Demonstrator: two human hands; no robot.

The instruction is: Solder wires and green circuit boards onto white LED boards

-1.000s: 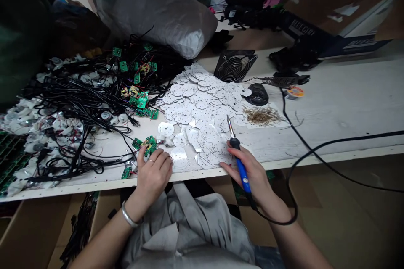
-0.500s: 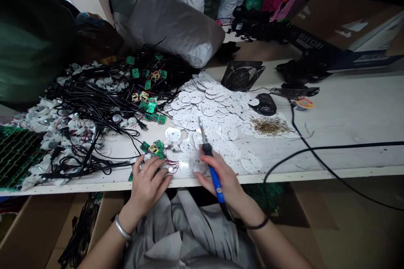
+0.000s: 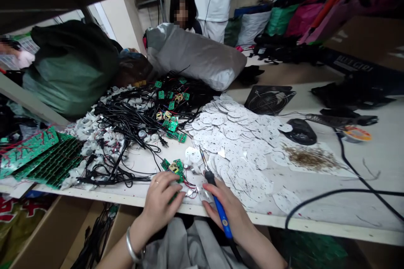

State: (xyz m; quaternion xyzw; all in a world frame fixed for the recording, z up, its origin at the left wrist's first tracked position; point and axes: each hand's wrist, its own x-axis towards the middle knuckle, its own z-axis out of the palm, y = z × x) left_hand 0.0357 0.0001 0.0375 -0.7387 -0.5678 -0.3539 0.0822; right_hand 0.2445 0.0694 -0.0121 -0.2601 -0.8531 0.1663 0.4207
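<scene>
Head: soldering iron; cables in box

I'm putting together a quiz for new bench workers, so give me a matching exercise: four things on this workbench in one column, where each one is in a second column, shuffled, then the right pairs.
Things
1. soldering iron
2. black fan
3. green board panels
4. grey bag

Places
A. farthest left
B. behind the cable tangle
C. in the right hand
D. just right of the far end of the white discs

Pairs: 1-C, 2-D, 3-A, 4-B
</scene>
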